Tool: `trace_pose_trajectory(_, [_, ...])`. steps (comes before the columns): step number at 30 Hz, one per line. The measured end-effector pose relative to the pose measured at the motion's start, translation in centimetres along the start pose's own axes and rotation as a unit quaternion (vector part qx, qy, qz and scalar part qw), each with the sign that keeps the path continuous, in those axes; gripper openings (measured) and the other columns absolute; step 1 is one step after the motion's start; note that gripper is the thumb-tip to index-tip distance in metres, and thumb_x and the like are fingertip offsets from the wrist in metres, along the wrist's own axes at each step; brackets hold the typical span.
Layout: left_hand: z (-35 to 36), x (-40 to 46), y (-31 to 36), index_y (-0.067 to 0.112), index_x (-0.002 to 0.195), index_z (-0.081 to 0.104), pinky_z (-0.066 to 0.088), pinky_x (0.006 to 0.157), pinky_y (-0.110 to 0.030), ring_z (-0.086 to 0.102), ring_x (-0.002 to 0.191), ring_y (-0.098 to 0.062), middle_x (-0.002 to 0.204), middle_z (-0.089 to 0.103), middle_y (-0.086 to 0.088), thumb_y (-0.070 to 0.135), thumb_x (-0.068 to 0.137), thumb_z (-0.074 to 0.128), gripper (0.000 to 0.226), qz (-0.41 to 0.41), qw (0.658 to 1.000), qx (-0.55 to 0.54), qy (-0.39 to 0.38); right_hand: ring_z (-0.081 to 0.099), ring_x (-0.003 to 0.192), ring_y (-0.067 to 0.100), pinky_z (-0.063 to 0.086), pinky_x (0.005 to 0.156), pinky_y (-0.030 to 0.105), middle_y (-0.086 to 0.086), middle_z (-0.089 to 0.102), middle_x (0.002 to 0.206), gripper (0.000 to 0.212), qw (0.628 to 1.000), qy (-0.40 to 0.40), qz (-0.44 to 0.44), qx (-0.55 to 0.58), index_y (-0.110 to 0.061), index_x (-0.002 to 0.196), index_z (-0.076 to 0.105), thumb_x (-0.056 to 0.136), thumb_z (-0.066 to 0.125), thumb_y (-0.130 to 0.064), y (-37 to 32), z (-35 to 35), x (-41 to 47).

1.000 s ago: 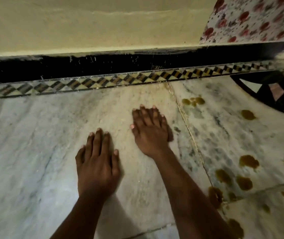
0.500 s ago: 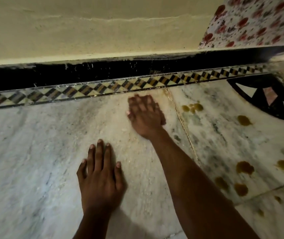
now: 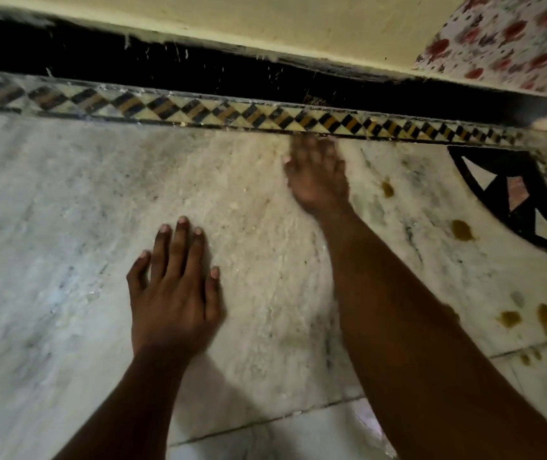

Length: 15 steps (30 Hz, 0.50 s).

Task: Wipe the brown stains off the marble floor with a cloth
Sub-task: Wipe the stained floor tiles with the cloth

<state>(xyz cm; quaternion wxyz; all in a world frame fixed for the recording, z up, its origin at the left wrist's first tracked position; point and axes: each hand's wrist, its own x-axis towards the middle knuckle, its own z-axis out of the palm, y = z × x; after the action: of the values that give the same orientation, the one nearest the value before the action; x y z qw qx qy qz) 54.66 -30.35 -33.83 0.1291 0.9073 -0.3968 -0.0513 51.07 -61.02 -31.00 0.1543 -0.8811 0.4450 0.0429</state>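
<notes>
My left hand [image 3: 174,293] lies flat, palm down, on the white marble floor [image 3: 66,210] with its fingers slightly apart and nothing in it. My right hand [image 3: 316,175] is stretched further ahead, flat on the floor. It is blurred, and its fingertips touch the patterned border strip [image 3: 199,109]. No cloth is visible in or under either hand. Brown stains dot the marble right of my right arm: a small one [image 3: 388,189] beside the hand, a bigger one [image 3: 461,230] further right, and a cluster [image 3: 511,318] near the tile joint.
A black skirting [image 3: 132,61] and a cream wall [image 3: 298,18] run along the far side behind the border. A floral fabric [image 3: 514,38] hangs at the top right. A black inlay pattern [image 3: 497,194] curves through the floor at right.
My right hand has slid forward across the marble from beside the left hand up to the border strip. The left hand stayed planted. The view has swung, so the stains sit further right.
</notes>
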Motion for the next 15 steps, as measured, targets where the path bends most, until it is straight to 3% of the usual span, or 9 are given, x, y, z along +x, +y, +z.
trace_pose_trajectory(2, [-0.3,0.0,0.0,0.021,0.170,0.025,0.021,0.127,-0.052,0.009,0.168,-0.021,0.181,0.012,-0.002,0.047,0.107,0.028,0.067,-0.010,1.000,-0.006,-0.001,-0.014,0.164,0.030,-0.004,0.130,0.056,-0.007,-0.009,0.178,0.061,0.988,-0.023,-0.143,-0.052,-0.041,0.168,-0.001,0.112,0.017,-0.057,-1.3,1.9,-4.2])
trace_pose_trajectory(4, [-0.3,0.0,0.2,0.021,0.170,0.024,0.021,0.128,-0.051,0.009,0.168,-0.021,0.181,0.012,-0.001,0.047,0.107,0.028,0.068,-0.007,1.000,-0.008,-0.009,-0.005,0.165,0.025,0.006,0.131,0.056,-0.011,-0.002,0.179,0.059,0.976,-0.014,-0.203,-0.080,-0.045,0.167,0.003,0.111,0.016,-0.057,1.3,3.0,-8.5])
trace_pose_trajectory(6, [-0.2,0.1,0.0,0.022,0.171,0.020,0.020,0.129,-0.051,0.005,0.168,-0.020,0.181,0.008,-0.001,0.047,0.108,0.027,0.068,-0.005,1.000,-0.007,-0.017,0.002,0.165,0.026,0.013,0.129,0.059,-0.008,0.006,0.179,0.059,0.986,0.019,-0.144,-0.087,-0.045,0.167,0.008,0.109,0.014,-0.056,5.9,2.3,-9.4])
trace_pose_trajectory(8, [-0.1,0.0,-0.1,0.023,0.171,0.019,0.018,0.130,-0.050,0.003,0.168,-0.019,0.181,0.006,0.000,0.048,0.108,0.025,0.068,-0.006,1.000,-0.005,-0.016,0.003,0.164,0.034,0.012,0.128,0.065,-0.002,0.009,0.179,0.060,0.997,0.051,0.013,-0.058,-0.041,0.167,0.012,0.109,0.014,-0.056,9.9,0.6,-7.4])
trace_pose_trajectory(11, [0.1,0.1,0.2,0.023,0.170,0.023,0.019,0.129,-0.050,0.005,0.168,-0.019,0.181,0.010,0.001,0.048,0.107,0.026,0.068,-0.006,1.000,-0.008,-0.008,-0.005,0.163,0.041,0.004,0.129,0.064,0.006,0.001,0.179,0.063,0.972,0.091,0.217,0.026,-0.029,0.169,0.006,0.111,0.017,-0.051,10.0,-1.5,-2.1])
trace_pose_trajectory(13, [0.1,0.0,0.0,0.023,0.170,0.026,0.021,0.128,-0.050,0.008,0.168,-0.019,0.181,0.013,0.001,0.048,0.107,0.027,0.067,-0.008,1.000,-0.004,0.000,-0.007,0.162,0.044,0.002,0.129,0.062,0.010,-0.002,0.178,0.067,0.965,0.087,0.242,0.045,-0.022,0.170,0.003,0.111,0.015,-0.052,6.3,-1.3,0.8])
trace_pose_trajectory(15, [0.3,0.0,0.1,0.023,0.169,0.028,0.022,0.126,-0.051,0.010,0.168,-0.019,0.180,0.016,0.000,0.047,0.107,0.029,0.067,-0.008,1.000,-0.009,0.010,-0.009,0.162,0.041,0.000,0.130,0.060,0.007,-0.005,0.179,0.067,0.988,0.073,0.133,0.010,-0.024,0.170,0.000,0.112,0.015,-0.054,2.4,0.1,1.6])
